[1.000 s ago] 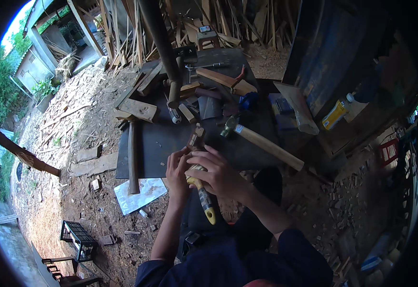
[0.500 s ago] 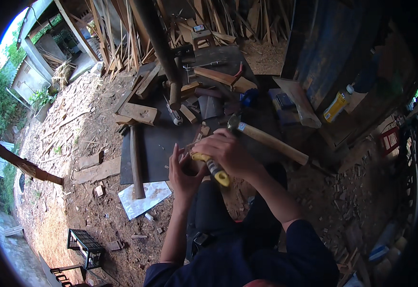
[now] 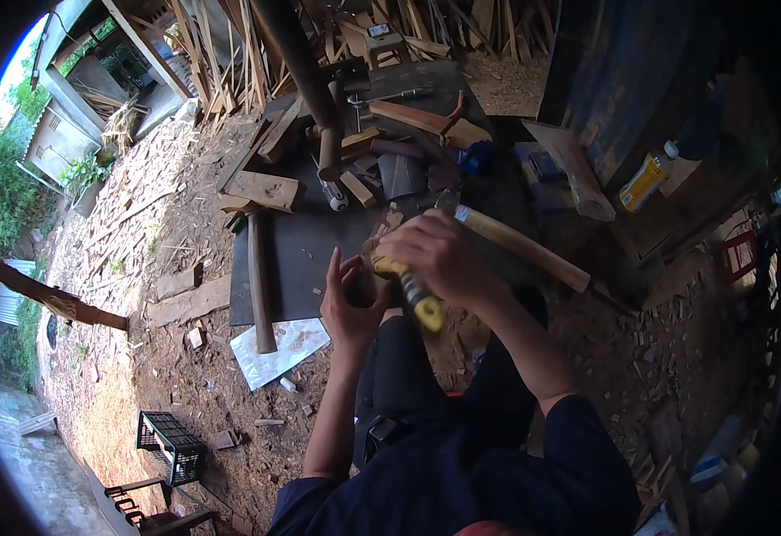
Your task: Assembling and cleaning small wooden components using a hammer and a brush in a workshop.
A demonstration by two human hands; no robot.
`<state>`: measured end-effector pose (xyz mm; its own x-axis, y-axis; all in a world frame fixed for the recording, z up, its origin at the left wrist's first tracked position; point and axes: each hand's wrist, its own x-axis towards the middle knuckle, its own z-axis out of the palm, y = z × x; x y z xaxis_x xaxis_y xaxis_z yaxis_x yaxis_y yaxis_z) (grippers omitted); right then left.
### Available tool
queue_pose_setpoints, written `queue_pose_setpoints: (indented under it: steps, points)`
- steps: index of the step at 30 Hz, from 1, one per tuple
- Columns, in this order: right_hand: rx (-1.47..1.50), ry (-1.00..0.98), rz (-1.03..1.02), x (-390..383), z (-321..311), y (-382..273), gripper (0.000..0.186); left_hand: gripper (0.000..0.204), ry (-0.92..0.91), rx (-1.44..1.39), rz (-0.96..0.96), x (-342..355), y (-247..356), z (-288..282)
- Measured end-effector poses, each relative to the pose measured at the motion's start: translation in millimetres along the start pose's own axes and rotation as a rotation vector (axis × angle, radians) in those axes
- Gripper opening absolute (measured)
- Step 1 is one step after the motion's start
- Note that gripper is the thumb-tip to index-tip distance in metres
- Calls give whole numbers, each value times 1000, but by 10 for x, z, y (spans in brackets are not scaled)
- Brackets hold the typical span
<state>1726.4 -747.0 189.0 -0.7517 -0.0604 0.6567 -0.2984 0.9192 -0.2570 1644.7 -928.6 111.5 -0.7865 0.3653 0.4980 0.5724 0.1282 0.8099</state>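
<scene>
- Right grip (image 3: 432, 255): the bare right hand, fingers bent over a yellow-and-black tool (image 3: 417, 297) and clasping it; the yellow butt points back toward the person's lap.
- Left grip (image 3: 355, 311): index finger raised, thumb beside the tool (one cannot tell whether the curled fingers hold anything, the palm being in shadow).
- Brown wooden piece (image 3: 379, 234): just ahead of both hands, over the near part of the bench (image 3: 306, 255); its near end is hidden by the fingers.
- Hammer (image 3: 524, 250): lying to the right of the hands, its pale handle slanting out past the bench edge.
- Dark wooden shaft (image 3: 260, 286): to the left, overhanging the near edge of the bench.
- Wooden block (image 3: 264, 190): near the head of that shaft; a smaller block (image 3: 357, 189) lies farther to the right.
- White sheet (image 3: 288, 347): on the littered ground (image 3: 221, 393), left of the legs.
- Black crate (image 3: 172, 444): on the same ground, lower left.
- Yellow bottle (image 3: 645, 181): at the right, well apart from the hands.
</scene>
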Motion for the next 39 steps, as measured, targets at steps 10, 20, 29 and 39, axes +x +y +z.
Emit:
queue_pose_setpoints:
  steps: [10,20,29,39]
  points:
    - [-45,-30,-165,115,-189,-84,17,97,17,67,13,15,60,9]
    - [-56,-53,-288,79,-59,207,19,96,9,92,10,38,79,5]
    - [13,-50,-343,218,-101,-71,12,95,36,37,3,32,17,0]
    - [33,36,34,129,-37,-26,10,94,14,119,20,0,11,30]
